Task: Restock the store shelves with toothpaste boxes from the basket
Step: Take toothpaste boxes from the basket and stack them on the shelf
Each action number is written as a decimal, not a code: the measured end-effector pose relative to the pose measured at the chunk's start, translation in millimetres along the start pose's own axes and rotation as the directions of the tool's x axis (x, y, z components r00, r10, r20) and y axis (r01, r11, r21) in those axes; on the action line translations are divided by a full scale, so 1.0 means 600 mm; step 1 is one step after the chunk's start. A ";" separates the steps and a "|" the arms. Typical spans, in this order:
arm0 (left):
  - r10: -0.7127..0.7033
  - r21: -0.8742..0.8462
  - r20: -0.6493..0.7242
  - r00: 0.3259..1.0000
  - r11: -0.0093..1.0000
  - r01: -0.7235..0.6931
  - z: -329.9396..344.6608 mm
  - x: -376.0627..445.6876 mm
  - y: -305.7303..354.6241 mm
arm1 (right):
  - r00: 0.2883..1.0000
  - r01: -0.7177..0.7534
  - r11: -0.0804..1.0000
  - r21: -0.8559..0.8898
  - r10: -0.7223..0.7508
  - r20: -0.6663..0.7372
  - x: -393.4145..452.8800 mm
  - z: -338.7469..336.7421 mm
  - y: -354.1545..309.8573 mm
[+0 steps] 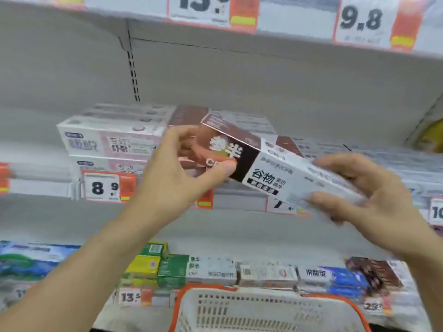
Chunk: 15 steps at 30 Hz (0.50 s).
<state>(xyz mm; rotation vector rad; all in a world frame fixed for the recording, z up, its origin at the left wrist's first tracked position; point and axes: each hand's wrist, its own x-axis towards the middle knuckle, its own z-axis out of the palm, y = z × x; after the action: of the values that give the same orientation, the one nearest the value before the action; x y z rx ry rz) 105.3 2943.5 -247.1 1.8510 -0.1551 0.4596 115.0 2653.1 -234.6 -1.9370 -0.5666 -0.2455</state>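
Fingers [189, 142] of the left hand [172, 171] are curled round the brown end of a toothpaste box [263, 166], thumb pressed on its front; the right hand [366, 195] pinches the white end between thumb and fingers. The box is held between both hands, its long axis slanting from upper left down to lower right, with the shelf stack [112, 142] just beyond the left fingertips. "谷物" is read on the box; price tags show 8.9, 9.8 and 13.5. A basket [239, 305] is seen below the hands.
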 end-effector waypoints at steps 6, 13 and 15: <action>0.214 0.596 -0.142 0.966 0.798 -0.089 -0.103 0.051 -0.073 | 0.976 0.214 0.907 -0.364 -0.181 0.121 0.144 0.026 -0.011; 0.174 0.791 -0.093 0.980 0.612 -0.034 -0.113 0.067 -0.116 | 0.970 0.188 0.950 -0.248 -0.140 0.197 0.212 0.081 0.036; 0.185 0.803 -0.089 0.979 0.595 -0.040 -0.111 0.070 -0.119 | 0.972 0.179 0.954 -0.239 -0.134 0.194 0.215 0.081 0.046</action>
<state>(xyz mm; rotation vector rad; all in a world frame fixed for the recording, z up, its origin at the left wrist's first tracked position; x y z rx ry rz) 151.9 3034.2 -276.7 2.6950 0.0731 0.8749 236.2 2723.1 -223.8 -2.1793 -0.8436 -0.2594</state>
